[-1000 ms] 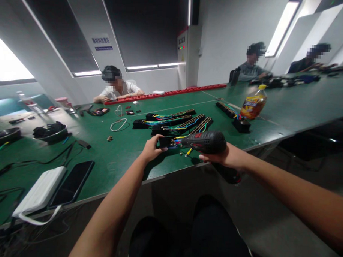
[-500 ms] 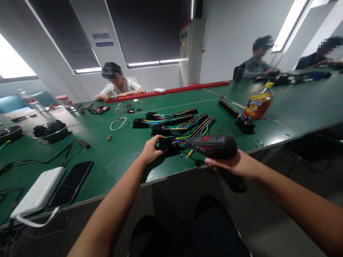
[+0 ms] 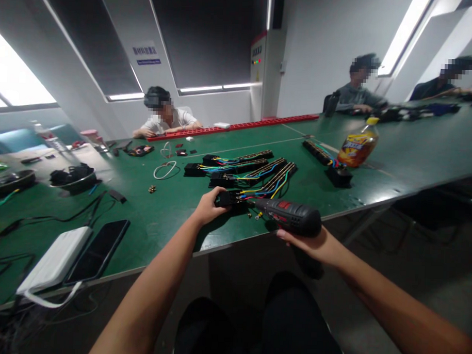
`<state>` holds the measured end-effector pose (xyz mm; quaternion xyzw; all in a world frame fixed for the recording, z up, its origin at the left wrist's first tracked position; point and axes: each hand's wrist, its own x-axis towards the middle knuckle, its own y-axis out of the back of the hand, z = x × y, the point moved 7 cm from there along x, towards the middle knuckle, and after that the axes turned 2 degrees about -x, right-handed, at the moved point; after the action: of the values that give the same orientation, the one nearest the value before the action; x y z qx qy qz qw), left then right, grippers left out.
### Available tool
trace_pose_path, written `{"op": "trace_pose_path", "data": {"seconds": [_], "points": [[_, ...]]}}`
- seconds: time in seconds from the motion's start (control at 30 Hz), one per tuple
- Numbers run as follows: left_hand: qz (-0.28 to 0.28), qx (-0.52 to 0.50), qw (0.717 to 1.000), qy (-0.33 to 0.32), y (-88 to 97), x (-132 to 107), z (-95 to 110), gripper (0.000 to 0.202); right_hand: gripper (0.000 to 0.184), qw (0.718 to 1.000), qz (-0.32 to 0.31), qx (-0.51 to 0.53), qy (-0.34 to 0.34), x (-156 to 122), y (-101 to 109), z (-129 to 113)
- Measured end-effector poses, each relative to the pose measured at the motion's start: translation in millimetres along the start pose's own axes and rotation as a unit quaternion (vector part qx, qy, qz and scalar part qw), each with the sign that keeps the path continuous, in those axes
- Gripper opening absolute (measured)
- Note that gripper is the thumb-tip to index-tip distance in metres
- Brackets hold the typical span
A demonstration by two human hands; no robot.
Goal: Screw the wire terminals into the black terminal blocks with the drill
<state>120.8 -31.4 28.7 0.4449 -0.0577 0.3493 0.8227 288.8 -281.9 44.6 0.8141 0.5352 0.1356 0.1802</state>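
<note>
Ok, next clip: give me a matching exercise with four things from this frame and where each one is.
Things
1. electric screwdriver
2. black connector block
3. drink bottle
4. phone

Places
A. lying flat beside a white box, near the front edge of the table
B. under the fingers of the left hand
C. standing on the right part of the table, yellow cap up
D. gripped in the right hand, tip towards the wires

Pairs: 1-D, 2-B, 3-C, 4-A
</note>
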Motion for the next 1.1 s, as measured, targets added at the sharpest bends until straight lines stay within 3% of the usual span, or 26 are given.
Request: {"op": "trace_pose_path", "data": {"seconds": [0.37, 0.77, 0.97, 1.1], "points": [[0.002, -0.002, 1.000, 0.020, 0.6, -1, -8, 0.049, 0.046, 0.994, 0.034, 0.076, -0.066, -4, -21, 42], [0.021, 0.017, 1.000, 0.015, 12.8, -3, -6, 0.043, 0.047, 0.993, 0.038, 0.092, -0.063, -5, -24, 36], [0.069, 0.055, 0.995, -0.040, 19.4, -4, 3, 0.044, 0.046, 0.987, 0.057, 0.134, -0.072, -10, -30, 42], [0.070, 0.117, 0.987, -0.083, 21.5, -4, 16, 0.044, 0.048, 0.971, 0.083, 0.193, -0.111, -26, -37, 54]]}}
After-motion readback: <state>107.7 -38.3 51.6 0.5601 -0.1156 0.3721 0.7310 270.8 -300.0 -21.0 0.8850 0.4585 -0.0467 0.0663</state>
